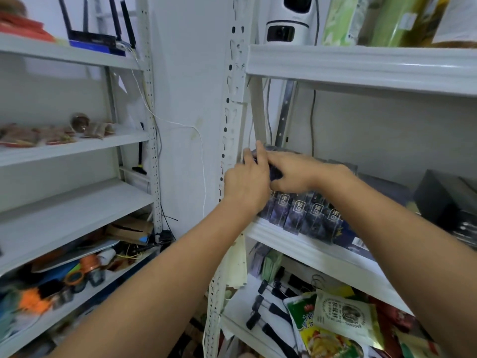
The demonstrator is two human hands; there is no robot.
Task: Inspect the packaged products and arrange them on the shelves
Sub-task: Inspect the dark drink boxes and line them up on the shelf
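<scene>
A row of dark purple packaged boxes [307,215] with white labels stands on the middle shelf [296,245] of the right white rack, at its left end. My left hand [245,184] rests against the leftmost box, fingers reaching up along its top edge. My right hand [289,171] lies over the tops of the same boxes, its fingers curled round the upper edge of a dark box [273,174] next to my left hand. The box fronts behind my hands are hidden.
A black box [444,200] sits at the right of the same shelf. Snack bags [340,319] and black clips lie on the shelf below. A white camera [291,19] stands on the top shelf. The left rack holds a router [95,40], packets and clutter.
</scene>
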